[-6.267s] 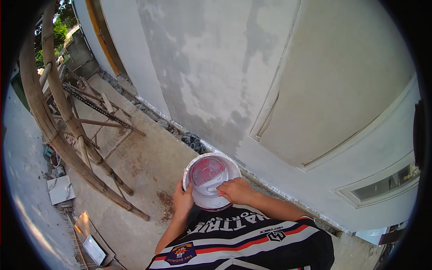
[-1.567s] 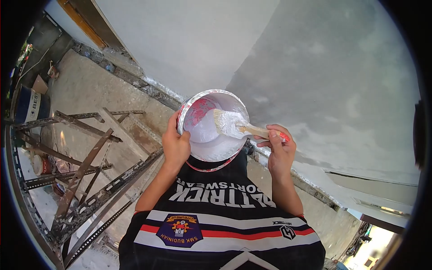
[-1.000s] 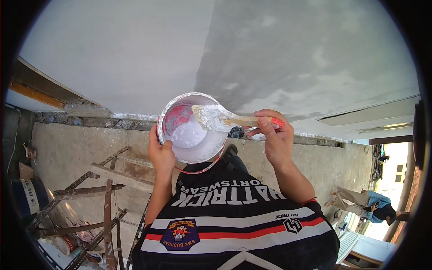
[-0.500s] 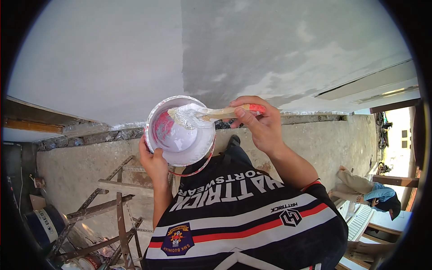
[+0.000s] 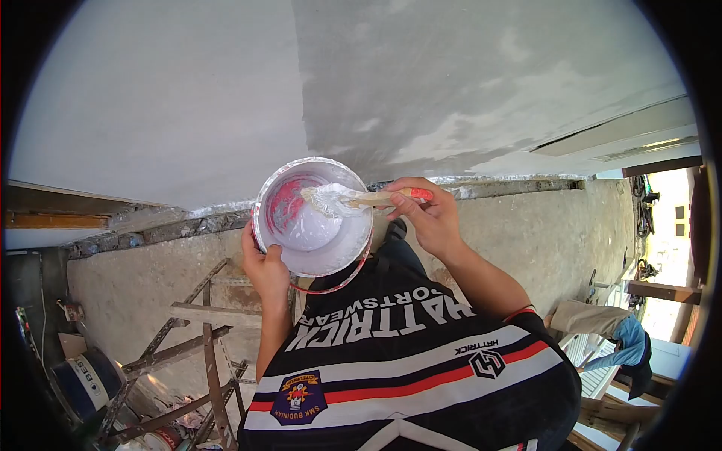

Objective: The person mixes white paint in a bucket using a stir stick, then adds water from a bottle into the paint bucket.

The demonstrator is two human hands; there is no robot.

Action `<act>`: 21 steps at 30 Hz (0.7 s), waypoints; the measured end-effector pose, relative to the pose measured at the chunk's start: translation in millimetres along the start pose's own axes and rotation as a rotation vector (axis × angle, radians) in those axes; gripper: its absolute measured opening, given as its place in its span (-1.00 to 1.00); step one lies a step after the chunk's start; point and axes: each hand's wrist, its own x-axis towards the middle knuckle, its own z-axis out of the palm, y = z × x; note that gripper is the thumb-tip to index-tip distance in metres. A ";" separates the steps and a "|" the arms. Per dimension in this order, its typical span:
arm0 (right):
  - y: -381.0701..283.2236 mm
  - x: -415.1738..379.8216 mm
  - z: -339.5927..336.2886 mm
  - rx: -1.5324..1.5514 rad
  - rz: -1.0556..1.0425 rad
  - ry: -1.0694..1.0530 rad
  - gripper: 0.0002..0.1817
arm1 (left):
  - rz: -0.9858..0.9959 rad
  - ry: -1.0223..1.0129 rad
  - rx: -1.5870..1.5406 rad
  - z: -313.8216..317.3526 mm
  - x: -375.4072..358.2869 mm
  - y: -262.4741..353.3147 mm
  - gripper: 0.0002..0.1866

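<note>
My left hand point(image 5: 265, 269) is closed on the side of a white paint bucket point(image 5: 342, 257), thumb over the rim and fingers round the outside. Pale paint and pink-red smears coat the bucket's inside, and a red wire handle hangs at its near side. Between the thumb and fingers of my right hand point(image 5: 430, 218) is a paintbrush point(image 5: 368, 199) with a red-tipped wooden handle. Its bristles, thick with white paint, point left into the bucket's mouth.
A wall point(image 5: 421, 83) rises ahead, pale at left and darker grey at right. A metal stepladder point(image 5: 210, 331) stands on the concrete floor point(image 5: 519, 233) at left, beside a dark blue drum point(image 5: 86, 379). Another person point(image 5: 602, 323) is at far right.
The brush has dropped deeper into the bucket, its bristles lower inside. The bucket has shifted slightly right in view. The person at right has bent further over.
</note>
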 end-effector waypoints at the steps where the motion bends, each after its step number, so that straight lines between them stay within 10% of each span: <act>1: 1.8 -1.8 -2.1 0.003 -0.017 0.011 -0.81 | 0.006 -0.005 0.000 2.1 0.6 1.6 -0.37; 21: 26.1 -38.1 -2.7 -0.043 -0.077 0.150 -0.79 | 0.069 -0.016 0.091 16.5 -4.5 0.2 -0.42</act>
